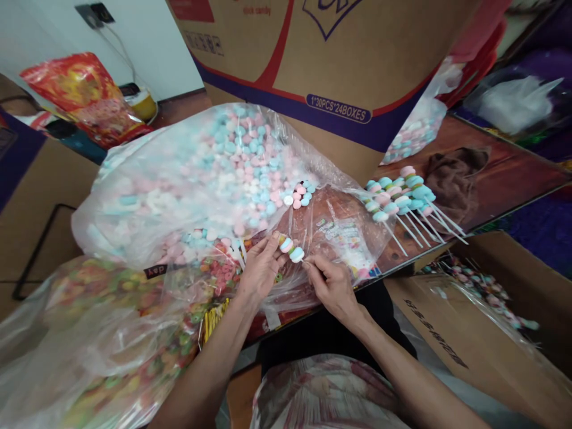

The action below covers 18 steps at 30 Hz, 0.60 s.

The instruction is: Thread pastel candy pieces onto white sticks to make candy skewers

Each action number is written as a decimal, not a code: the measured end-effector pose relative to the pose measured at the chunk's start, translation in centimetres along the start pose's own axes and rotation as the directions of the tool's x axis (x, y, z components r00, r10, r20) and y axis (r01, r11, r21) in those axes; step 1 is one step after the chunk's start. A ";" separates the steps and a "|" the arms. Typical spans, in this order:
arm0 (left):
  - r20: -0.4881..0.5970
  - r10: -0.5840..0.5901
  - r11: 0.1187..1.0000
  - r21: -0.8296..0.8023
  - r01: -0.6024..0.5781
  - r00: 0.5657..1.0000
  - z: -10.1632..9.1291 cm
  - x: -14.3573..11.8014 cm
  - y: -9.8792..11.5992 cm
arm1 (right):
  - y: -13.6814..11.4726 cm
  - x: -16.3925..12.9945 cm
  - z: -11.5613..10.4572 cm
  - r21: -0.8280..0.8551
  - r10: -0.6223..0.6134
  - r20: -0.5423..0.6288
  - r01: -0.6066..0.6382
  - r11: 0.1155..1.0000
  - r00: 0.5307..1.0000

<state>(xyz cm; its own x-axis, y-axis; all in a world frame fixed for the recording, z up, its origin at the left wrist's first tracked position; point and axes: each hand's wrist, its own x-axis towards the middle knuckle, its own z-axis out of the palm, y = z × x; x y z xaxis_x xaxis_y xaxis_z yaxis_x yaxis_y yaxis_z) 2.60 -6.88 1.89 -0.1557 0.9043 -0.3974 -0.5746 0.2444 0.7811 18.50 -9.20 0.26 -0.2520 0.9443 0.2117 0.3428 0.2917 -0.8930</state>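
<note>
Bright and even all over, with soft light and only faint shadows under the left hand [259,271] and right hand [330,286]. Shiny white glare on the clear plastic bag [187,179], hiding some of the sweets inside. Sharp in the middle, but stretched, bent and a bit blurry near the edges and corners.

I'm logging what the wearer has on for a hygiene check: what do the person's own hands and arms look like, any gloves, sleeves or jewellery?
Both are bare: the left hand and right hand wear no gloves, and no rings, watch or bracelets show. Both forearms are uncovered up to the frame's lower edge, with no sleeve cuff in view.
</note>
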 end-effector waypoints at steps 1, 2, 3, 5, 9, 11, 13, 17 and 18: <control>-0.008 0.025 1.000 0.007 -0.025 1.000 0.4 -0.1 -0.2 | 0.0 0.0 0.1 0.009 0.009 -0.006 -0.009 1.000 1.000; -0.020 0.048 0.999 0.016 -0.047 0.999 0.7 -0.2 -0.5 | -0.1 0.0 0.1 0.018 0.016 -0.017 -0.015 1.000 1.000; -0.031 0.066 0.998 0.025 -0.065 0.997 1.0 -0.3 -0.7 | -0.1 0.0 0.2 0.027 0.021 -0.029 -0.021 0.999 0.999; -0.054 0.085 0.996 0.041 -0.083 0.995 1.4 -0.5 -1.3 | -0.1 0.0 0.4 0.042 0.031 -0.055 -0.029 0.999 0.998; -0.061 0.067 0.997 0.052 -0.064 0.996 2.0 -0.5 -2.1 | 0.2 -0.1 0.6 0.058 0.052 -0.091 -0.047 0.997 0.994; -0.026 0.041 0.997 0.063 -0.039 0.999 2.2 -0.4 -2.2 | 0.3 0.0 0.7 0.069 0.072 -0.114 -0.064 0.996 0.991; 0.015 0.014 0.996 0.087 -0.015 1.000 2.4 -0.3 -2.3 | 0.4 0.1 0.7 0.095 0.104 -0.147 -0.090 0.991 0.984; 0.115 -0.021 0.984 0.178 0.000 0.993 3.1 0.6 -1.7 | 0.4 0.7 0.3 0.185 0.178 -0.185 -0.144 0.972 0.966; 0.147 -0.017 0.975 0.220 -0.016 0.989 3.2 1.2 -1.4 | 0.4 0.9 0.2 0.199 0.190 -0.189 -0.152 0.968 0.963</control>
<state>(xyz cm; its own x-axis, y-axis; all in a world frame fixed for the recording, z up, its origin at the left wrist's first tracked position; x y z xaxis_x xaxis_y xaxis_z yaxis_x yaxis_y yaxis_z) 5.80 -5.03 1.88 -0.0263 0.9415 -0.3359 -0.3816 0.3011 0.8739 18.29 -8.25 -0.01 -0.0061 0.9940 0.1094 0.1900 0.1085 -0.9758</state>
